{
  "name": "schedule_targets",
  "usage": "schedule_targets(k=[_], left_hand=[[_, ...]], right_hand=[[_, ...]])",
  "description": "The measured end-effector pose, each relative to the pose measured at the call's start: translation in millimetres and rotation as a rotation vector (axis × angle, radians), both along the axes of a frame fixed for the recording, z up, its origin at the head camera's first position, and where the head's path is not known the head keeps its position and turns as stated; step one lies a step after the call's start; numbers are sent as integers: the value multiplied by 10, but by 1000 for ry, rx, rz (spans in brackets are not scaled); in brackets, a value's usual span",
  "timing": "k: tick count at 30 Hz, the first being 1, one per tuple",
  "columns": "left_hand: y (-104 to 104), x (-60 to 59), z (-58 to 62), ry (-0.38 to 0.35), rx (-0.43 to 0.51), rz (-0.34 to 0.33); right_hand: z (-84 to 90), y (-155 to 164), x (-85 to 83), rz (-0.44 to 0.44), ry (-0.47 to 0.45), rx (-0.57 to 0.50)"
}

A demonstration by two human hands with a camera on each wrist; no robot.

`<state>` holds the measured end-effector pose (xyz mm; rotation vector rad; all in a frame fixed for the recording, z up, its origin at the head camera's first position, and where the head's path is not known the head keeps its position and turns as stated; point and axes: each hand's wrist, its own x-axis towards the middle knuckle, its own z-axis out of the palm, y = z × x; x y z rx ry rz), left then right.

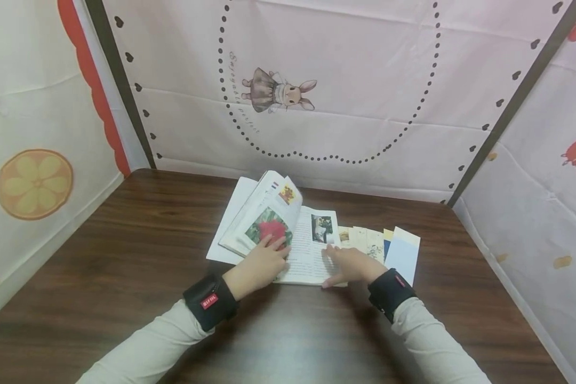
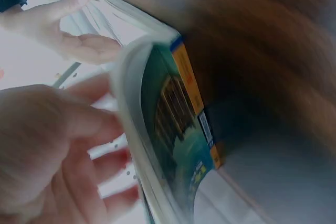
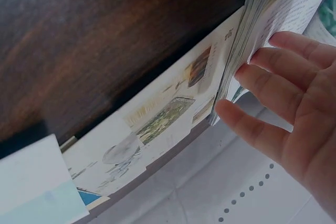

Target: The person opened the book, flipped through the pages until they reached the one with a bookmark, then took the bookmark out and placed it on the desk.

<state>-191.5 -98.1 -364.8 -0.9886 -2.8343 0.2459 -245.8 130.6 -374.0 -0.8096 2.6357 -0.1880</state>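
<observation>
An open book (image 1: 307, 261) lies on the table, its left block of pages raised and curved, showing a red flower picture (image 1: 271, 228). My left hand (image 1: 261, 266) touches that raised page with its fingers extended. The left wrist view shows the book's teal cover (image 2: 176, 114) and orange spine from outside, somewhat blurred. On the right page my right hand (image 1: 352, 264) rests near the outer edge, thumb by the lower corner. Its straight fingers (image 3: 268, 85) lie against the page in the right wrist view.
Fanned illustrated cards or booklets (image 1: 362, 240) lie right of the book, partly under it. A pale blue and white card (image 1: 403, 250) is at their end. White sheets (image 1: 235, 197) stick out on the left. The brown table (image 1: 125, 256) meets printed cloth walls (image 1: 365, 80) behind.
</observation>
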Motion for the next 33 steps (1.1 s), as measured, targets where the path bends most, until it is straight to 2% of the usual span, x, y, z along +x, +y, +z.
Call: schedule_targets(k=[3, 6, 12, 16, 21, 24, 28, 30, 33], left_hand=[[12, 58, -22, 10, 58, 106], [9, 101, -31, 12, 145, 166], [-1, 75, -79, -39, 257, 165], [42, 39, -86, -51, 239, 154], [68, 39, -43, -89, 225, 150], [59, 48, -30, -119, 233, 154], [44, 54, -20, -129, 228, 166], [45, 51, -22, -115, 218, 171], [65, 41, -27, -94, 193, 170]], right_hand=[[-21, -19, 5, 0, -7, 3], [-20, -12, -11, 10, 5, 12], [38, 6, -39, 30, -1, 30], [76, -25, 4, 69, 49, 64], [87, -46, 51, 69, 48, 81], [98, -45, 70, 168, 125, 85], [127, -40, 82, 333, 353, 112], [149, -41, 86, 364, 454, 102], [182, -44, 78, 346, 502, 33]])
